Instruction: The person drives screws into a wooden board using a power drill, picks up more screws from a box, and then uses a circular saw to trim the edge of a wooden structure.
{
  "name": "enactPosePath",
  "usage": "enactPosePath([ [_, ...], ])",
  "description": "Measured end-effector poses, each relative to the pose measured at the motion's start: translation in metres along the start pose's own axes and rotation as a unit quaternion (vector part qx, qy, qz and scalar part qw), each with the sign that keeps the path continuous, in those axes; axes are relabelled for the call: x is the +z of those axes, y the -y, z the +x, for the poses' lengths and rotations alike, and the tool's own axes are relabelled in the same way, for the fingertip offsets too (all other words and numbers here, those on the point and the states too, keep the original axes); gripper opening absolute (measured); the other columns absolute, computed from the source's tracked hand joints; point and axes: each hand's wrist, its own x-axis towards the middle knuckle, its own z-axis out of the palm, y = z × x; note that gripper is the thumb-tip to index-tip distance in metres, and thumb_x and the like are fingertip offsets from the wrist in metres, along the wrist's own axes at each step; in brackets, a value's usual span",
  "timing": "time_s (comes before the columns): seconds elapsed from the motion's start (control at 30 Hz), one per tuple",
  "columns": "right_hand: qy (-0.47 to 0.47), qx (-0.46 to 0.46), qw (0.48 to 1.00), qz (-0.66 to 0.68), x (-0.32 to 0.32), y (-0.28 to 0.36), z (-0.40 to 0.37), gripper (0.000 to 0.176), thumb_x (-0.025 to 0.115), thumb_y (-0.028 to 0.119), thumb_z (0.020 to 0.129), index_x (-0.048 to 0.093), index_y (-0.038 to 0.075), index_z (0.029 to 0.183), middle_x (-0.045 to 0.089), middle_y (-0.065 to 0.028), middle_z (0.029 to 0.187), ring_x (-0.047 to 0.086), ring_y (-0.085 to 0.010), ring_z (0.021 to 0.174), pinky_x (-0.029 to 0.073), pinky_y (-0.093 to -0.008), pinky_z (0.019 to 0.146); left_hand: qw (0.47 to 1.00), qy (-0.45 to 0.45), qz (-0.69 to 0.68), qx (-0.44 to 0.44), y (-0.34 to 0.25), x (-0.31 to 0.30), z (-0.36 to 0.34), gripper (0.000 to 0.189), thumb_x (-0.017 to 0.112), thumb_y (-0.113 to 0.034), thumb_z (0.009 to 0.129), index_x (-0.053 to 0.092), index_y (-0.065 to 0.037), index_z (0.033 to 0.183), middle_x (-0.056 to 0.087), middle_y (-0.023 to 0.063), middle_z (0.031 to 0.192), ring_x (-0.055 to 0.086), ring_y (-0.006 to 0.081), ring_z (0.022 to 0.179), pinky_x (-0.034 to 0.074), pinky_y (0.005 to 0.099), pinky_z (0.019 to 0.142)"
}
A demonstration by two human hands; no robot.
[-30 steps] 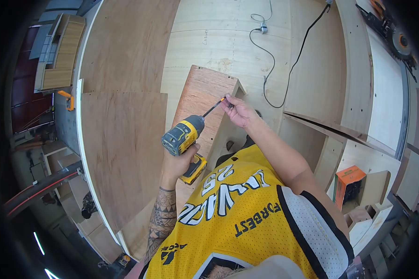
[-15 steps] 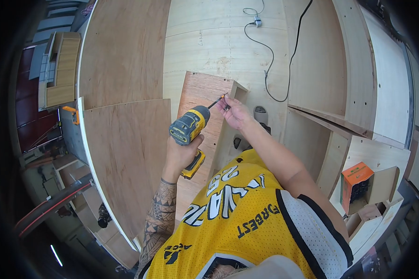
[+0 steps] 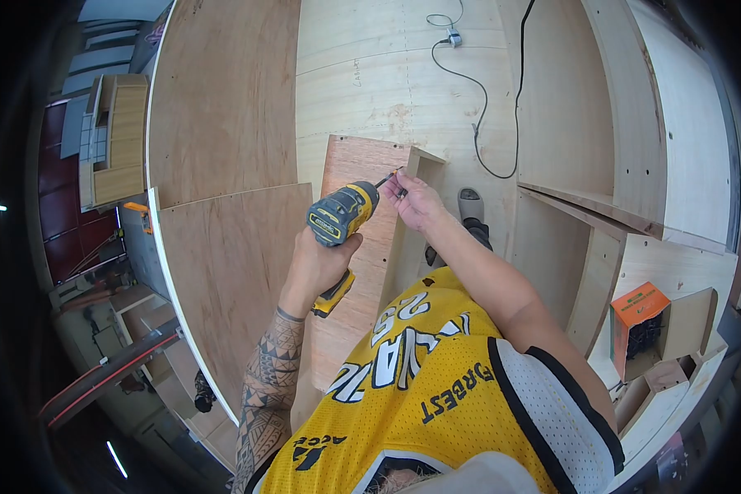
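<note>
My left hand [image 3: 317, 263] grips a yellow and black cordless drill [image 3: 342, 218] by its handle, its bit pointing up and right. My right hand [image 3: 417, 202] pinches a small dark screw [image 3: 401, 192] at the tip of the bit. Both hands hover over the top corner of a reddish plywood panel [image 3: 354, 177] that forms one side of an open wooden box. My yellow jersey fills the bottom of the view.
Large plywood sheets [image 3: 222, 255] lie to the left. A black cable [image 3: 486, 123] runs across the pale floor. An orange box of screws [image 3: 638, 317] sits in a cabinet compartment at right. My sandalled foot [image 3: 471, 206] stands beside the box.
The drill has moved up and right, closer to my right hand, and the bit tip now meets the screw. The view has shifted slightly downward.
</note>
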Motion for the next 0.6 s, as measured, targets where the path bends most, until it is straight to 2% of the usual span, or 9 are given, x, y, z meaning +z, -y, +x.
enactPosePath([
  [0.07,0.002,-0.001,1.000,0.000,-0.002,0.000,0.002,0.011,0.069,0.012,0.107,0.067,0.003,0.113,0.070,-0.0103,0.105,0.070,-0.0213,0.097,0.064,-0.0378,0.090,1.000,0.006,0.017,0.010,-0.003,-0.002,-0.001,0.036,0.079,-0.016,0.090,0.071,0.002,0.121,0.078,0.0128,0.102,0.076,0.0221,0.089,0.061,0.0380,0.076],
  [0.23,0.001,-0.002,1.000,-0.017,0.000,-0.001,-0.002,0.010,0.069,0.014,0.107,0.068,0.005,0.112,0.071,-0.0087,0.102,0.070,-0.0208,0.095,0.063,-0.0370,0.088,0.999,0.010,0.038,0.029,-0.011,-0.007,0.002,0.035,0.078,-0.017,0.091,0.070,0.002,0.119,0.077,0.0142,0.101,0.075,0.0236,0.092,0.060,0.0387,0.081],
  [0.33,0.016,-0.007,0.999,-0.029,-0.010,0.000,-0.004,0.012,0.071,0.018,0.106,0.068,0.007,0.109,0.071,-0.0055,0.095,0.069,-0.0165,0.089,0.061,-0.0330,0.081,0.998,0.032,0.042,0.035,-0.022,-0.017,0.013,0.034,0.078,-0.018,0.092,0.070,0.001,0.118,0.076,0.0147,0.100,0.075,0.0243,0.093,0.059,0.0387,0.082],
  [0.4,-0.058,-0.056,0.973,-0.218,-0.015,-0.002,-0.009,0.026,0.080,0.029,0.099,0.068,0.006,0.099,0.070,-0.0044,0.088,0.067,-0.0163,0.083,0.057,-0.0326,0.074,0.997,0.053,0.049,0.030,-0.029,-0.024,0.024,0.034,0.078,-0.019,0.092,0.070,0.001,0.117,0.076,0.0149,0.099,0.075,0.0245,0.091,0.060,0.0388,0.082],
  [0.43,-0.058,-0.055,0.973,-0.217,-0.015,-0.006,-0.015,0.026,0.080,0.029,0.099,0.068,0.006,0.099,0.070,-0.0044,0.088,0.067,-0.0163,0.083,0.057,-0.0326,0.074,0.997,0.053,0.050,0.029,-0.030,-0.026,0.029,0.034,0.078,-0.019,0.092,0.070,0.001,0.117,0.076,0.0149,0.099,0.075,0.0245,0.091,0.060,0.0388,0.082],
  [0.47,-0.108,-0.116,0.913,-0.375,-0.018,-0.011,-0.024,0.033,0.083,0.034,0.095,0.067,0.005,0.094,0.070,-0.0054,0.086,0.066,-0.0181,0.081,0.056,-0.0347,0.072,0.995,0.057,0.070,0.035,-0.031,-0.028,0.032,0.035,0.076,-0.019,0.092,0.070,0.001,0.120,0.076,0.0182,0.099,0.076,0.0282,0.091,0.061,0.0406,0.080],
  [0.5,-0.154,-0.176,0.822,-0.519,-0.018,-0.013,-0.031,0.041,0.086,0.040,0.090,0.066,0.004,0.088,0.070,-0.0065,0.085,0.065,-0.0199,0.079,0.054,-0.0367,0.071,0.993,0.059,0.090,0.042,-0.034,-0.030,0.037,0.037,0.075,-0.019,0.093,0.069,0.001,0.124,0.076,0.0215,0.099,0.078,0.0319,0.090,0.061,0.0424,0.079],
  [0.53,-0.154,-0.176,0.823,-0.518,-0.024,-0.018,-0.032,0.041,0.086,0.040,0.090,0.066,0.004,0.088,0.070,-0.0065,0.085,0.065,-0.0199,0.079,0.054,-0.0367,0.071,0.992,0.085,0.097,0.006,-0.044,-0.035,0.039,0.038,0.075,-0.019,0.092,0.069,0.001,0.123,0.077,0.0224,0.102,0.078,0.0317,0.092,0.062,0.0420,0.080],
  [0.6,-0.122,-0.167,0.784,-0.585,-0.034,-0.024,-0.032,0.050,0.089,0.047,0.085,0.065,0.003,0.083,0.070,-0.0113,0.085,0.066,-0.0254,0.079,0.054,-0.0411,0.073,0.991,0.084,0.105,0.002,-0.045,-0.036,0.041,0.037,0.075,-0.019,0.092,0.069,0.001,0.123,0.077,0.0226,0.101,0.078,0.0318,0.092,0.062,0.0419,0.080],
])
